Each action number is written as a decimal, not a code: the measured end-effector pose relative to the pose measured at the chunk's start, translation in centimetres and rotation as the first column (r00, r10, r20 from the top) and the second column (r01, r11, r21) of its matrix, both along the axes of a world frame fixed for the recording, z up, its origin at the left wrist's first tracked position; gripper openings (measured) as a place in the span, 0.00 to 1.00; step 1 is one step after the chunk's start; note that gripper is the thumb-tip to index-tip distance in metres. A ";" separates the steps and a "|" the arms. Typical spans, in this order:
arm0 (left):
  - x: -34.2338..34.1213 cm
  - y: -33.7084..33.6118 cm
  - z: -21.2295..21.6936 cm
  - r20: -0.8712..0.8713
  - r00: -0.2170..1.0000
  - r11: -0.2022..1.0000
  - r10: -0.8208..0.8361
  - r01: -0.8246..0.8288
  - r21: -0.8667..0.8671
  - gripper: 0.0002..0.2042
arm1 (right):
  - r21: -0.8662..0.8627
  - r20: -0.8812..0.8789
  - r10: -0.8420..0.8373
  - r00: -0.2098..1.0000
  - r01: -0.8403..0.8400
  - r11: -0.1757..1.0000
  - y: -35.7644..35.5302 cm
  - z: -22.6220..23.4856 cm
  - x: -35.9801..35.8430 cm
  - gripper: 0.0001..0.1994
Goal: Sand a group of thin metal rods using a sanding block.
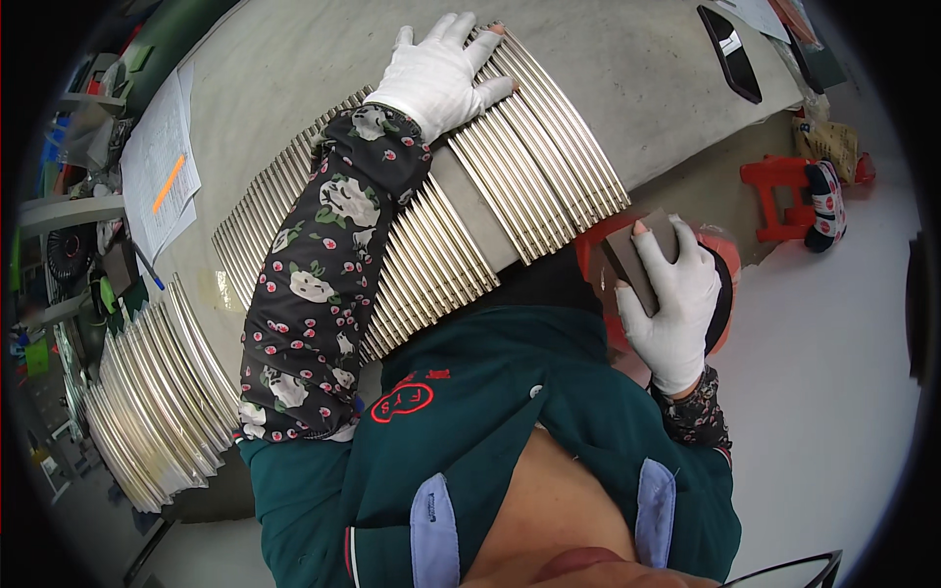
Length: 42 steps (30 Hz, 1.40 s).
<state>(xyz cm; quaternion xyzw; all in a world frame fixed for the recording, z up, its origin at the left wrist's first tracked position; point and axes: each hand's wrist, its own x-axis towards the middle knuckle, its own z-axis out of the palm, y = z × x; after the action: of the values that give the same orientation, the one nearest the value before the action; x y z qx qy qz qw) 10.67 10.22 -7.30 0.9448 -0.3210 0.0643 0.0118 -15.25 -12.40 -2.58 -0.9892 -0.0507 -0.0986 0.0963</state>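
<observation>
Eyeglasses [825, 562] are being worn nearest the lens. Silver rods [549, 147], too many to count, are being carried in two groups by the desk [608, 78], leftward of the right hand [676, 304], their long axes being slanted from far left to near right. They are being touched by the nearer left hand [436, 76], open and spread; one grey block [627, 260] is being gripped by the right, off the desk. One phone [730, 54] is being carried too.

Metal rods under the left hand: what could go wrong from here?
The metal rods lie side by side and look loose; a nudge might shift some. The right hand grips a grey block beyond the table, so a slip could drop it. Bare fingertips on the left hand might get pinched between rods.
</observation>
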 end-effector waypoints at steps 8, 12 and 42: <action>0.0 -0.4 0.0 -0.002 1.000 1.000 0.008 -0.008 -0.009 0.35 | 0.026 0.082 -0.008 0.997 0.006 1.000 0.5 0.2 1.4 0.31; 0.1 -0.5 0.0 -0.014 1.000 1.000 0.015 -0.014 0.004 0.35 | 0.027 0.086 0.009 0.996 -0.011 1.000 1.1 -0.1 2.6 0.31; -1.5 -0.4 1.0 0.074 0.977 0.979 -0.202 0.199 0.046 0.31 | 0.034 0.084 0.000 0.996 -0.003 0.999 1.3 -0.3 1.8 0.30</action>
<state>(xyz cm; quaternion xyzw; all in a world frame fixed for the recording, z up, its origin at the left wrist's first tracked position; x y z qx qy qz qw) 9.22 9.78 -6.30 0.9045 -0.4159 0.0936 -0.0123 -13.49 -11.11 -2.89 -0.9823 -0.0536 -0.1407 0.1112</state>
